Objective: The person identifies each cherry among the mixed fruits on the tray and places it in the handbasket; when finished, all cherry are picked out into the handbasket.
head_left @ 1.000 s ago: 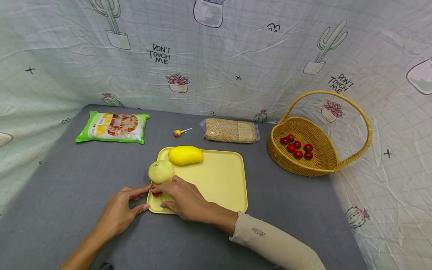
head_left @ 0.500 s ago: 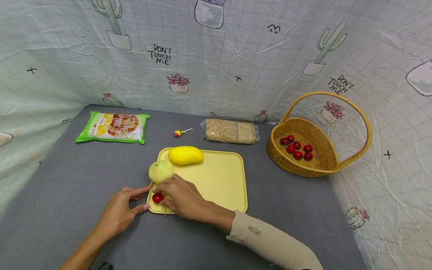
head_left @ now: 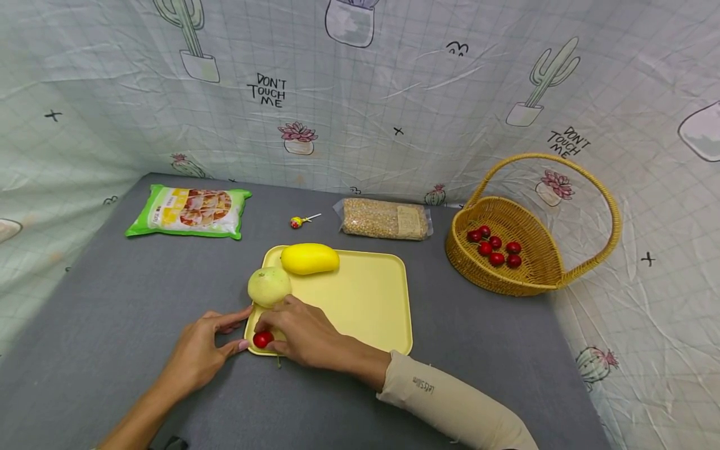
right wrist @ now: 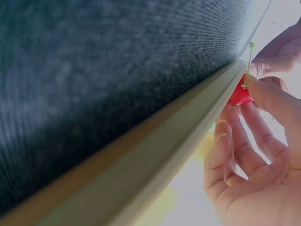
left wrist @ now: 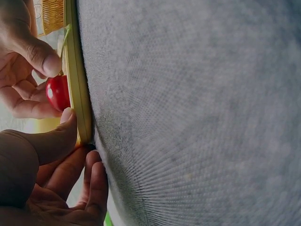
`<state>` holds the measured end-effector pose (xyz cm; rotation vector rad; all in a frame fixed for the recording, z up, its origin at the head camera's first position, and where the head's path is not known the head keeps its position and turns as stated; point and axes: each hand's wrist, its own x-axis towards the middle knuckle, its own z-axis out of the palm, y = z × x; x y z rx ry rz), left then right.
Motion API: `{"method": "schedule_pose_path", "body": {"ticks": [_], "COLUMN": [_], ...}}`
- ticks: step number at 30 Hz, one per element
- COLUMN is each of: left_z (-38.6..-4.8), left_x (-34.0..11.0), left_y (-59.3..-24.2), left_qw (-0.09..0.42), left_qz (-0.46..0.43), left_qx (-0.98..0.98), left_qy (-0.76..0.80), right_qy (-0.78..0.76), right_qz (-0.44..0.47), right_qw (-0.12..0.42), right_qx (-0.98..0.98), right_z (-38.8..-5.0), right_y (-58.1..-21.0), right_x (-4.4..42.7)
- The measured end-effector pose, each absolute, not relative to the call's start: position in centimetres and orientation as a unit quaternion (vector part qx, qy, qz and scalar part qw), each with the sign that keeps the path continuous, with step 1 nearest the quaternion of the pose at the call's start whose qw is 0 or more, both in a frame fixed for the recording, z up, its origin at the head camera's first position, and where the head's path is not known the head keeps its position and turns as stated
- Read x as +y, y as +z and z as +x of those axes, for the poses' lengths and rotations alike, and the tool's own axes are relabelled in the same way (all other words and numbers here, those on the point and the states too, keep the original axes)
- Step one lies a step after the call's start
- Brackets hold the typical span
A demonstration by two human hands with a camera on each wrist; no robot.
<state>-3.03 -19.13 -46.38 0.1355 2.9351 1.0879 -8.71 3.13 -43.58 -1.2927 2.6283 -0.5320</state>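
Note:
A red cherry (head_left: 262, 339) with a green stem lies in the near left corner of the yellow tray (head_left: 360, 300). My right hand (head_left: 306, 331) pinches it between thumb and fingers; in the right wrist view the thumb sits by the stem of the cherry (right wrist: 241, 96). My left hand (head_left: 197, 356) touches the tray's left edge with thumb and index finger spread apart. In the left wrist view its thumb (left wrist: 68, 117) rests at the rim, beside the cherry (left wrist: 57, 92). A pale green round fruit (head_left: 269, 286) and a yellow mango (head_left: 310, 259) are on the tray behind the right hand.
A wicker basket (head_left: 467, 269) with a tall handle holds several cherries (head_left: 497, 258) at the right. Along the back lie a green-and-white food packet (head_left: 194, 212), a lollipop (head_left: 297, 222) and a bag of grains (head_left: 384, 219). A printed cloth hangs behind.
The cherry and the right fingers have shifted toward the tray's near edge, and the stem now hangs over the rim. The left hand has stayed in place.

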Motion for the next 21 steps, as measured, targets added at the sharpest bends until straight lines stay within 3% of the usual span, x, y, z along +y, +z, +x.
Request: {"method": "schedule_pose_path", "body": {"ticks": [21], "left_z": [-3.0], "left_x": [-19.1], "left_y": [-46.1], "left_qw": [0.009], "left_qz": [0.046], "left_qx": [0.941], "left_qy": [0.335], "right_qy": [-0.202], "right_qz": [-0.399], "right_qw": [0.097], "right_qx": [0.889], "right_z": [-9.3], "right_y": [-43.2], "right_x": [6.0]}}
